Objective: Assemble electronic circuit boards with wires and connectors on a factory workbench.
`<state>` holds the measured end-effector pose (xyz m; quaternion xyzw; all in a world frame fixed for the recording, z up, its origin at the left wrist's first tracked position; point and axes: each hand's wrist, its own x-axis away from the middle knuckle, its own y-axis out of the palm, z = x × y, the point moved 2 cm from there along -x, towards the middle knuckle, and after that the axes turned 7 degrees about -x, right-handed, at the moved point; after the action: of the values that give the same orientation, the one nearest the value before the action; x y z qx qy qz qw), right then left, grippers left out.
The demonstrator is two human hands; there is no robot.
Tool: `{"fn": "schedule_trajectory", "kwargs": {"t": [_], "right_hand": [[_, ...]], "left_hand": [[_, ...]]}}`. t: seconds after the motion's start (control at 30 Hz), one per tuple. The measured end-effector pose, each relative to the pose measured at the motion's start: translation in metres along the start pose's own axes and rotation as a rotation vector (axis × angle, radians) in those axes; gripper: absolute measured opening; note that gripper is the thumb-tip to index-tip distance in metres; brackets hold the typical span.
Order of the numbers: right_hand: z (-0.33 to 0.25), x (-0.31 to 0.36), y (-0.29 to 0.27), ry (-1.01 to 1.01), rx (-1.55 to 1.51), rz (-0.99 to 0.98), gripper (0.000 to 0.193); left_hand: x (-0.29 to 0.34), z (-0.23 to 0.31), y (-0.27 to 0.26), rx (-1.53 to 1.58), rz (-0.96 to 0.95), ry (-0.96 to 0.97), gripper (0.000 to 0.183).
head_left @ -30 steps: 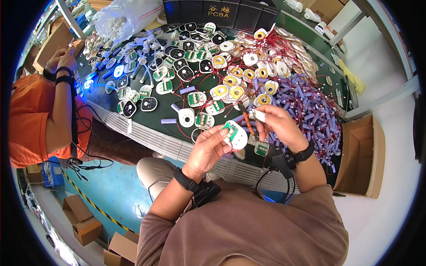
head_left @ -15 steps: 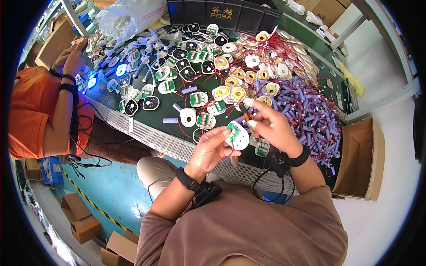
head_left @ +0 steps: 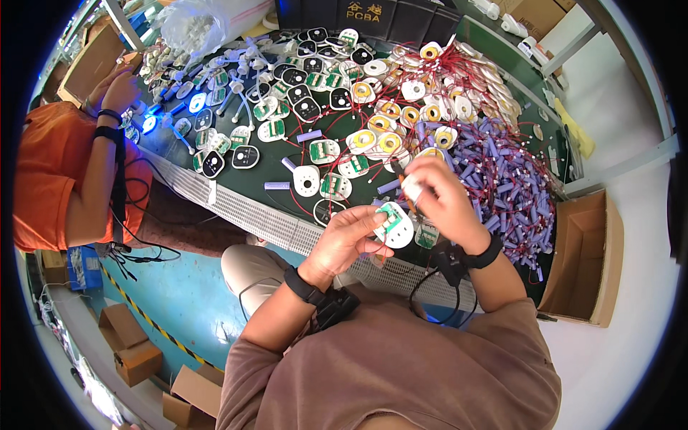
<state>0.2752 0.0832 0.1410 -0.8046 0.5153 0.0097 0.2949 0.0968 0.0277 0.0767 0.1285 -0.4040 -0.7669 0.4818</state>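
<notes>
My left hand [head_left: 347, 240] pinches a white rounded plastic housing [head_left: 398, 235] between thumb and fingers. A green circuit board [head_left: 391, 216] sits in the housing, facing up. Just to its right, my right hand [head_left: 438, 190] is closed round a small orange-and-black hand tool [head_left: 411, 206], whose exact kind my fingers hide. White coverings show on some of those fingertips. Under the right hand lies another housing with a green board [head_left: 427, 234]. Near the left hand are a white disc with a central hole [head_left: 307, 181] and a purple cylindrical battery cell [head_left: 276, 185].
Purple cells with red wires [head_left: 502, 193] are heaped at the right, beside a cardboard box [head_left: 584, 258]. White parts with yellow rings [head_left: 390, 142] lie behind my hands. A black crate [head_left: 315, 18] stands at the back. At left, a person in orange [head_left: 54, 179] works.
The right-hand fingers have curled in more tightly round the tool, hiding more of its orange part. The housing in my left hand has shifted slightly right and down in view.
</notes>
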Motion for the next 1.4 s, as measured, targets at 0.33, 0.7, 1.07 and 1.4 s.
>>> {"fn": "schedule_trajectory", "kwargs": {"t": [0.33,0.7,1.07,1.4], "right_hand": [[0.045,0.007,-0.042,0.119,0.032,0.388,0.037],[0.01,0.022,-0.109,0.309,-0.086,-0.169,0.058],[0.001,0.0,-0.062,0.234,-0.547,0.113,0.035],[0.022,-0.002,-0.008,0.233,-0.949,-0.069,0.02]], "left_hand": [[0.007,0.006,-0.001,-0.007,-0.047,0.098,0.024],[0.011,0.023,-0.001,-0.018,-0.008,0.189,0.026],[0.015,0.033,0.02,-0.145,-0.028,0.238,0.032],[0.004,0.023,0.024,-0.021,-0.021,0.17,0.024]]}}
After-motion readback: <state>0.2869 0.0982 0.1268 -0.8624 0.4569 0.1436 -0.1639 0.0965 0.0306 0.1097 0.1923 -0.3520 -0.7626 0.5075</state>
